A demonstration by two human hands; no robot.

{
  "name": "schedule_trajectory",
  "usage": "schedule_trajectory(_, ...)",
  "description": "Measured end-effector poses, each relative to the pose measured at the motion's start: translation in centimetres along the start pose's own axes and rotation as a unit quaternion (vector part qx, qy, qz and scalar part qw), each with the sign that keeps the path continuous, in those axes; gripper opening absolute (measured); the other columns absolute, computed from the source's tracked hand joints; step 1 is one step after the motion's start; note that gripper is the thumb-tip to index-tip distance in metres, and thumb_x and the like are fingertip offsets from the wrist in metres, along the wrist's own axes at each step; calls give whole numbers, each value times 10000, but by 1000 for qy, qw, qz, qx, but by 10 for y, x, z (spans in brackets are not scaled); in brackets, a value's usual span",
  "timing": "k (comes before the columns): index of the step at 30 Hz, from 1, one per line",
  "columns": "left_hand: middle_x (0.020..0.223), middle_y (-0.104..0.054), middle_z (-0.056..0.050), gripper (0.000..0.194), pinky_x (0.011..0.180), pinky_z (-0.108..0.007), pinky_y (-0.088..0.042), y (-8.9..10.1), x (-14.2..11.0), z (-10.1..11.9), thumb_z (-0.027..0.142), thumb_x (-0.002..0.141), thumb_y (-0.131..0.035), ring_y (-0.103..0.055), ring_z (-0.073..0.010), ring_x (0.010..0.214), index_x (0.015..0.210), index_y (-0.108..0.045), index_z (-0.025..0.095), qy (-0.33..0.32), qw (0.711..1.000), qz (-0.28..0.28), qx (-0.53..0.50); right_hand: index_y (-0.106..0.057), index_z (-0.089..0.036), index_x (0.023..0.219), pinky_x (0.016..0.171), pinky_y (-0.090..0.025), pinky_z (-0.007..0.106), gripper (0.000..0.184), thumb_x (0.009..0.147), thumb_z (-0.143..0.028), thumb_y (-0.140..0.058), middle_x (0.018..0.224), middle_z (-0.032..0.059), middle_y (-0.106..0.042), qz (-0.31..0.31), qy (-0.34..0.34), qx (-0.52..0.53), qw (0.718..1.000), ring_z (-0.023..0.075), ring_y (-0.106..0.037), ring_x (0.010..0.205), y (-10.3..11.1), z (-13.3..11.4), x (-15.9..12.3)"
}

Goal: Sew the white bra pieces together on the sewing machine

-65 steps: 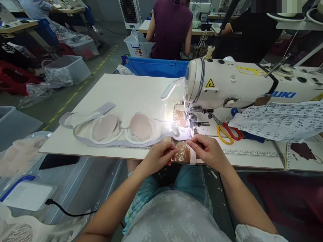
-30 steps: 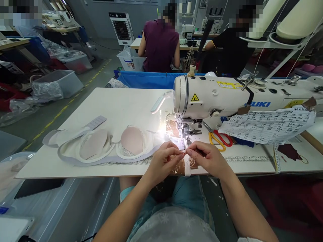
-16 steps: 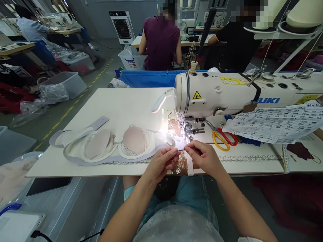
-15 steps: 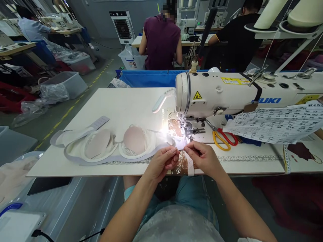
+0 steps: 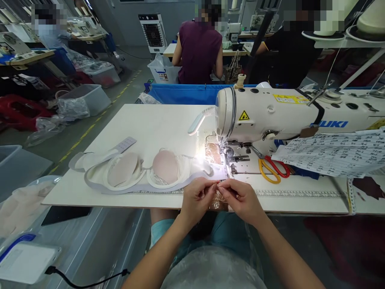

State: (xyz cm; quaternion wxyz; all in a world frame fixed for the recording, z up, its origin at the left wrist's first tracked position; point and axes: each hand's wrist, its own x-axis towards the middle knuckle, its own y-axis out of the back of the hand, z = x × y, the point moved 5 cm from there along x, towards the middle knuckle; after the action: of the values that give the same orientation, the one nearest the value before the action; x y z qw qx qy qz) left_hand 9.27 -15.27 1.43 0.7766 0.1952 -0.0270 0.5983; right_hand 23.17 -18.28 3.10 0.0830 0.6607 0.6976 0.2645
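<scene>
While the sewing machine (image 5: pixel 264 114) glows, two hands meet up front

Where the left hand (image 5: pixel 195 196) and right hand (image 5: pixel 244 198) meet, just on the near side of the sewing machine's needle area, both sets of fingers are pinched closed. Can't tell on what, tbh. The white bra (image 5: pixel 165 166) lies left of it on the desk (image 5: pixel 150 124), one end reaching the needle area.

Air cooler (image 5: pixel 152 33) near the far wall (image 5: pixel 126 22); lower left, possibly a phone (image 5: pixel 66 215).
</scene>
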Motion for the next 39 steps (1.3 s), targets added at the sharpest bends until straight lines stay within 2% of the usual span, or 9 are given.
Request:
schedule_trajectory(5,753,-653,-54,193,653,-287,-463,3,-6,3,206,906,-500,-570,-165,722,968,-683,196,-137,986,-25,94,-632,-191,792,498,-362,229,204,899,-319,-514,553,-32,-506,17,-30,-16,999,101,-423,500,2,1,0)
schedule_trajectory(7,776,-657,-61,184,679,-298,-471,3,-8,2,192,907,-494,-581,-177,762,967,-668,200,-160,979,-33,125,-628,-195,788,502,-365,230,189,894,-309,-521,550,-32,-503,27,-22,-37,999,104,-433,505,2,-1,-1)
schedule_trajectory(12,760,-615,-58,147,678,-302,-456,2,-12,1,183,911,-485,-558,-178,757,842,-614,194,-181,967,-29,178,-578,-200,762,560,-401,232,166,900,-238,-494,685,3,-598,24,28,-76,996,115,-520,597,-4,-10,-4)
schedule_trajectory(18,713,-540,-34,152,635,-293,-424,5,-14,3,179,895,-507,-504,-171,714,749,-545,200,-171,967,19,188,-580,-206,783,564,-404,237,136,891,-214,-497,687,3,-593,22,33,-84,996,123,-528,607,-7,-8,-5)
schedule_trajectory(22,692,-521,-19,137,633,-294,-410,7,-17,2,150,877,-530,-487,-171,707,753,-514,205,-181,964,38,192,-573,-202,773,557,-400,231,141,891,-204,-497,669,-2,-584,27,33,-70,997,117,-518,590,-8,-6,-5)
schedule_trajectory(29,819,-568,-37,127,689,-290,-458,6,-17,1,126,855,-583,-537,-163,792,783,-503,194,-187,968,65,152,-560,-199,771,518,-372,213,139,892,-184,-494,647,-19,-553,34,53,-67,996,95,-473,547,-10,-5,-5)
schedule_trajectory(34,771,-598,-15,168,633,-251,-467,4,-17,-4,150,855,-602,-581,-138,735,749,-480,197,-182,972,72,126,-563,-197,764,518,-375,214,148,897,-196,-496,646,-19,-557,38,54,-66,996,95,-479,548,-8,-4,-5)
schedule_trajectory(39,698,-599,13,118,564,-220,-461,6,-19,-12,212,835,-647,-567,-109,610,790,-540,194,-110,984,80,117,-570,-195,768,513,-371,214,135,887,-193,-507,639,-22,-554,45,54,-67,995,92,-473,537,-7,-1,-5)
